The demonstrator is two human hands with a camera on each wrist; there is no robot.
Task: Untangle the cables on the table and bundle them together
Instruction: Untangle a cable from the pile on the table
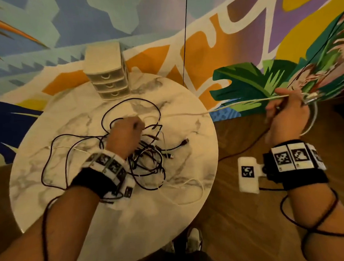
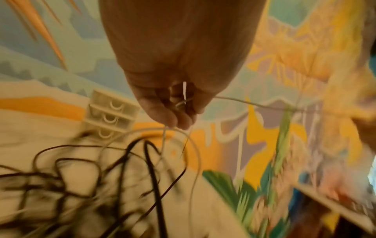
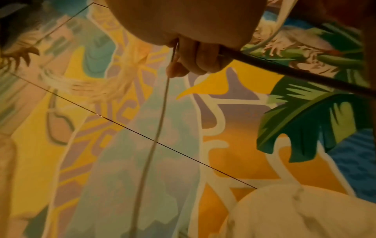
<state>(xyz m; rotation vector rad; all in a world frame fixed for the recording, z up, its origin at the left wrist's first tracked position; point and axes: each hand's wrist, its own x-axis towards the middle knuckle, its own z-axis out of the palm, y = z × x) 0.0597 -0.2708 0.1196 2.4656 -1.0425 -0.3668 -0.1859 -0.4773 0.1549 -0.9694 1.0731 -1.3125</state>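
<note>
At the far edge of your round marble table (image 1: 40, 152) stands a small cream drawer unit (image 1: 107, 74) with three drawers, close to the painted mural wall (image 1: 242, 38). Beneath and to the right you have wooden flooring (image 1: 240, 216). Below the table's near rim you can make out what looks like a shoe (image 1: 193, 240), though it is dim there.

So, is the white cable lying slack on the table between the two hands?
No, the white cable runs taut above the table from left hand to right hand.
</note>
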